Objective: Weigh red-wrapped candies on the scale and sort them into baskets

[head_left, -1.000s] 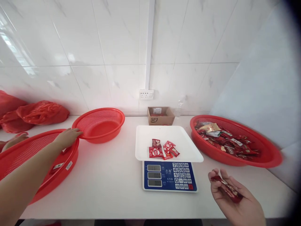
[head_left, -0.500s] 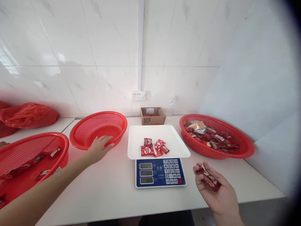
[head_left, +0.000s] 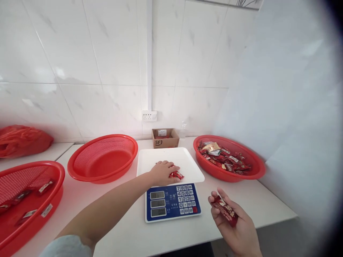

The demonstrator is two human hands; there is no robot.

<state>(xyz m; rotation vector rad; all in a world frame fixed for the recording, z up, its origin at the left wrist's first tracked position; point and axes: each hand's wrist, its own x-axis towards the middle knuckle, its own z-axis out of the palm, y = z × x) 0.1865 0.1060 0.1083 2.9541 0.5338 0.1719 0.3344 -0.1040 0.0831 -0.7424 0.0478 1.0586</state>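
Observation:
My left hand [head_left: 161,172] lies on the white tray [head_left: 171,159] of the blue scale [head_left: 171,203], fingers curled over the small red candy packets [head_left: 177,175] there. My right hand [head_left: 232,223] is held palm up near the table's front edge, right of the scale, with a few red candy packets [head_left: 224,210] resting in its loosely curled fingers.
An empty red mesh basket [head_left: 103,159] stands left of the scale. A red basket [head_left: 229,157] full of candy packets is at the right. Another red basket [head_left: 24,200] with a few packets is at the far left. A small cardboard box [head_left: 165,138] sits by the wall.
My left hand moved right from the rim of the red baskets to the scale tray and closed over the packets. The view shifted rightward; my right hand kept its packets.

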